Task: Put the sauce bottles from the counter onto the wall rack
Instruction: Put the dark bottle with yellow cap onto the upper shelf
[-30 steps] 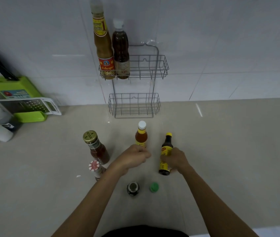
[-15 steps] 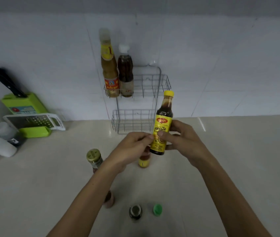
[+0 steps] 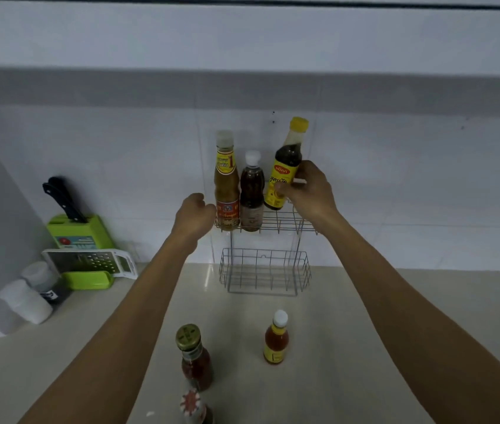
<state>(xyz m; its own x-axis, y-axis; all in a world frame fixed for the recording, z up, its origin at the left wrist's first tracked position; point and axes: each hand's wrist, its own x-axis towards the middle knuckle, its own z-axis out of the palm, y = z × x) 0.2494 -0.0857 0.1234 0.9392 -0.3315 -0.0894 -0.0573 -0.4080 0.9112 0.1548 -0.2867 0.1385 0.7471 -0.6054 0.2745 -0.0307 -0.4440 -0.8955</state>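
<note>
— Up from chest height in half a second: the dark bottle (image 3: pixel 285 175) with the yellow cap now hangs at the upper basket (image 3: pixel 276 223) of the wall rack (image 3: pixel 265 272), its base just above the front wire, tilted to the right. The right hand (image 3: pixel 309 191) grips it round the label. The left hand (image 3: pixel 195 214) has let go of it and sits loosely curled, holding nothing, beside the tall amber bottle (image 3: pixel 226 182) at the basket's left end.

— What could spoil it?

— I'd say the tilt. If the base catches the thin front rail, the bottle could tip outward, or knock the brown bottle (image 3: pixel 251 191) right beside it. The basket is open wire, so a narrow round base might sit crooked on the bars.

— And the materials?

— Slick, glossy cylinders with paper labels and plastic caps; the rack is thin pale metal wire, two baskets, the lower one with nothing in it. The surface (image 3: pixel 364 332) is smooth and pale, faintly reflective. On it remain an orange bottle (image 3: pixel 276 339) with a white cap, a red-sauce bottle (image 3: pixel 195 359) with a gold lid, and one more at the bottom edge, mostly cut off.
</note>
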